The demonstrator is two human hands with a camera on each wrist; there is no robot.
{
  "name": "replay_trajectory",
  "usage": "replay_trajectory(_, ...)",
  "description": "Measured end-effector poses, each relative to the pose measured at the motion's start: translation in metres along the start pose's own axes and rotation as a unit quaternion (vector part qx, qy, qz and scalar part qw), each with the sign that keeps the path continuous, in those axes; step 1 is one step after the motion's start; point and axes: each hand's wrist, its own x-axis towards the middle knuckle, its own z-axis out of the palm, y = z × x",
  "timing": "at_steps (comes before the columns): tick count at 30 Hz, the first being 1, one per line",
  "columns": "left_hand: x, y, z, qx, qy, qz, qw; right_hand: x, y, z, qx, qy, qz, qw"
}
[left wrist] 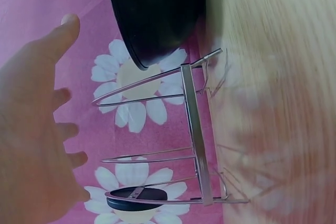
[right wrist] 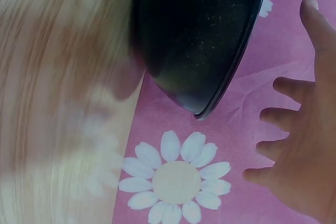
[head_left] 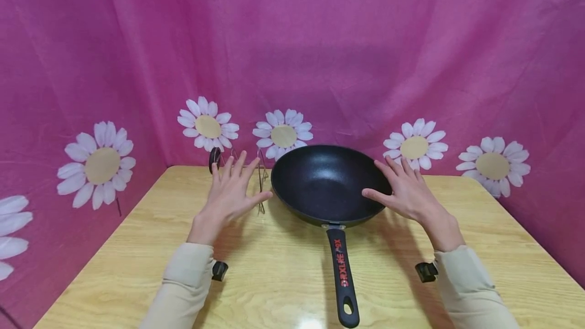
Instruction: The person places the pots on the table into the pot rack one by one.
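Note:
A black frying pan rests on the wooden table, its handle with red lettering pointing toward me. To its left stands a thin metal wire rack, partly hidden behind my left hand in the head view. A dark oval piece sits at one end of the rack. My left hand hovers before the rack with fingers spread, holding nothing. Over the pan's right rim is my right hand, its fingers also spread; in the right wrist view it appears apart from the pan.
Behind the wooden table hangs a pink cloth printed with white daisies; it also covers both sides. A small black device is at the left wrist and another black device at the right wrist.

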Motion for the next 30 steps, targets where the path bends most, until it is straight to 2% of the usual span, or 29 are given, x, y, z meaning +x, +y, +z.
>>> replay_trajectory(4, -0.001, -0.002, 0.001, 0.007, 0.001, 0.001, 1.0000, -0.003, 0.002, 0.002, -0.007, -0.003, -0.007, 1.000)
replay_trajectory(10, -0.004, -0.004, 0.003, 0.032, -0.016, 0.018, 0.9992, -0.009, 0.007, 0.002, -0.015, -0.003, -0.004, 1.000)
replay_trajectory(20, -0.007, -0.001, 0.012, 0.039, -0.037, 0.012, 0.9985, -0.009, 0.015, 0.009, 0.003, -0.008, -0.015, 1.000)
replay_trajectory(24, -0.007, -0.002, 0.013, 0.026, -0.034, 0.003, 0.9991, -0.009, 0.015, 0.009, 0.003, -0.005, -0.017, 1.000)
replay_trajectory(30, -0.012, -0.010, 0.014, -0.025, -0.039, -0.015, 0.9988, -0.009, 0.014, 0.012, -0.003, 0.001, -0.027, 1.000)
